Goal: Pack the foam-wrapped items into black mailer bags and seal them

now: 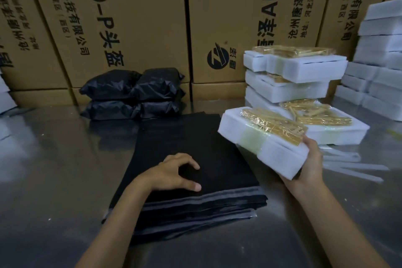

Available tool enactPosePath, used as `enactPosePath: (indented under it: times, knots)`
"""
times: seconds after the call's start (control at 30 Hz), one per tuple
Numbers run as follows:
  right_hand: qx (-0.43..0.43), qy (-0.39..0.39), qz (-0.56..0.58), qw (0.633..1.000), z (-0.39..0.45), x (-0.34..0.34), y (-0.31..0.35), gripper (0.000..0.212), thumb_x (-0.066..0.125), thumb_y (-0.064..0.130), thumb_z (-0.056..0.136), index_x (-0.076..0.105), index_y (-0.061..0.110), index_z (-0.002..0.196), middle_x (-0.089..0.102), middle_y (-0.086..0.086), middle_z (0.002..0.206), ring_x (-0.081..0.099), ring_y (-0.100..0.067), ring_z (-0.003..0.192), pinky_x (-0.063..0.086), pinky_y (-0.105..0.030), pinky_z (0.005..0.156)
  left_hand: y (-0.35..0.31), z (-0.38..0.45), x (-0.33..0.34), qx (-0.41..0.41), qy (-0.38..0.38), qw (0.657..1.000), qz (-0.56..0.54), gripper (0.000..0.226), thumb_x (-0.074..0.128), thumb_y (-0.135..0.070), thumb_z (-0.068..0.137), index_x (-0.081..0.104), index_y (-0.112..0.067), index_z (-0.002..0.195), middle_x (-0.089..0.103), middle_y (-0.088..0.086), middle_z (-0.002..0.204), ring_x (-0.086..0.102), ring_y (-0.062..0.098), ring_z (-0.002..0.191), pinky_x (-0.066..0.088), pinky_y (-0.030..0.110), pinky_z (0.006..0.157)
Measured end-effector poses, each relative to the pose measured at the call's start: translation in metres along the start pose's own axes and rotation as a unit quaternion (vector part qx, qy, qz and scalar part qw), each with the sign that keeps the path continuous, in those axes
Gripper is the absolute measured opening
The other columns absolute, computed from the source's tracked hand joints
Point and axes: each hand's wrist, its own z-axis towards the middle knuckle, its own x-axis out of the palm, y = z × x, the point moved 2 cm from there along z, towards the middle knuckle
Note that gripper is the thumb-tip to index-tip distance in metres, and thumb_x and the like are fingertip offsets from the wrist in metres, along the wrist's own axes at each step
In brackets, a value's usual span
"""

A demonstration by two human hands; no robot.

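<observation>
Nearest the camera, a thick stack of flat black plastic mailer bags (185, 159) lies on the shiny steel tabletop (54, 159), grey adhesive strips showing along its near edge. The left hand (174, 174) rests on top of that stack, fingers arched and spread with the thumb tip and fingertips touching the top bag, gripping nothing. To the right, the right hand (309, 165) holds a white foam-wrapped item (245, 135) from below at its near end, thumb over the edge, so that it tilts above the right side of the stack (a crinkled gold-coloured packet (272, 126) lies across its top). Just beyond it sits a pile of similar white foam blocks (300, 85), several also topped with gold packets. Clear plastic strips (352, 165) lie on the table to the right of the hand. Farther back, left of the pile, four filled black mailer bags (132, 93) are stacked two by two against tall brown printed cardboard cartons (130, 17). More white foam pieces (378, 61) are piled at the far right.
</observation>
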Motion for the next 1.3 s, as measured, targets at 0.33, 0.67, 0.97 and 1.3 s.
enactPosePath:
  times: [0.33,0.67,0.97,1.3]
  knots:
    - [-0.017,0.025,-0.047,0.998,-0.003,-0.002,-0.004,0.023,0.065,0.048,0.085,0.076,0.030,0.093,0.076,0.000,0.095,0.072,-0.020,0.076,0.057,-0.037,0.076,0.006,0.005,0.017,0.080,-0.200,0.976,0.039,0.012,0.069,-0.042,0.088,0.064,-0.032,0.091,0.049,-0.029,0.117,0.035,0.003,0.119,0.016,0.029,0.099]
    - [-0.006,0.053,-0.050,0.997,-0.021,-0.001,-0.002,0.026,0.066,0.048,0.083,0.079,0.029,0.094,0.076,0.001,0.096,0.073,-0.018,0.079,0.059,-0.031,0.068,0.003,-0.018,0.010,0.030,-0.072,0.996,0.041,0.021,0.070,-0.030,0.081,0.052,-0.032,0.092,0.039,-0.024,0.137,0.029,0.004,0.131,0.016,0.033,0.113]
    - [-0.009,0.058,-0.053,0.997,-0.024,0.001,-0.002,0.024,0.063,0.047,0.087,0.078,0.030,0.092,0.075,0.002,0.095,0.073,-0.017,0.078,0.060,-0.030,0.066,0.005,-0.019,0.012,0.077,-0.195,0.973,0.095,0.007,0.062,-0.027,0.094,0.065,-0.024,0.099,0.059,-0.013,0.118,0.051,0.011,0.117,0.038,0.036,0.106]
    - [0.004,0.079,-0.015,0.997,-0.027,-0.002,0.003,0.026,0.065,0.045,0.085,0.069,0.027,0.104,0.071,0.003,0.093,0.070,-0.016,0.074,0.057,-0.027,0.062,0.020,-0.038,-0.021,0.050,-0.319,0.936,0.143,0.038,0.056,-0.001,0.077,0.033,-0.031,0.080,0.065,-0.011,0.097,0.061,0.024,0.088,0.052,0.044,0.075]
